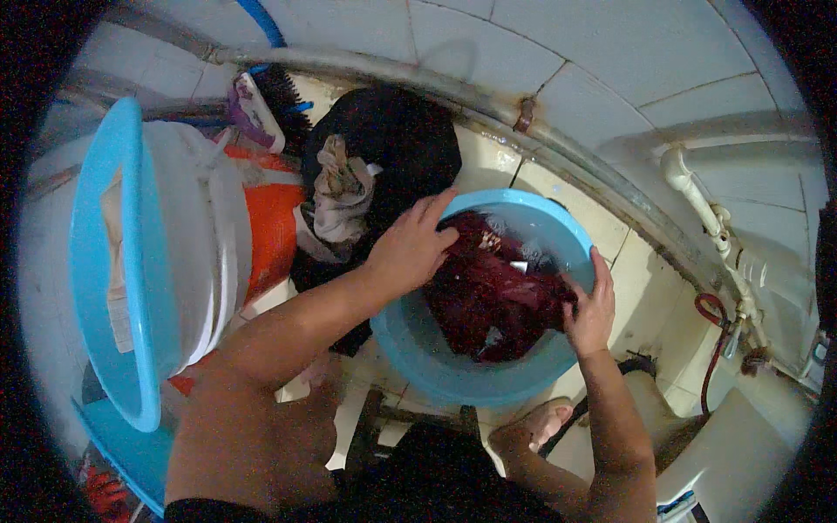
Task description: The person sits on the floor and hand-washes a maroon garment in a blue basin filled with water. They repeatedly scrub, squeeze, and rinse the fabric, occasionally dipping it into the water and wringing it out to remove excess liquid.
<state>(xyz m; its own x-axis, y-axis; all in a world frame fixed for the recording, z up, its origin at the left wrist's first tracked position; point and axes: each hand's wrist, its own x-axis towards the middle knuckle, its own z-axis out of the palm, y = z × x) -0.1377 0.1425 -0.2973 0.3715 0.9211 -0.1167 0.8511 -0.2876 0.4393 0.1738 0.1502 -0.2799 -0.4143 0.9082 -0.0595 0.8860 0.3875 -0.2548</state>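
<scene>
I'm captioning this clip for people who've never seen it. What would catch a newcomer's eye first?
First, the blue basin on the tiled floor at centre, with a dark red cloth in it. The left hand rests on the cloth's upper edge and the right hand grips the cloth at the basin's right rim. Behind lies a black garment pile; at left stands a white bucket.

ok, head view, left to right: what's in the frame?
Light blue lid → white bucket → pile of dark and beige clothes → left hand → dark red cloth in the blue basin → right hand → white pipe on the tiled wall.
</scene>
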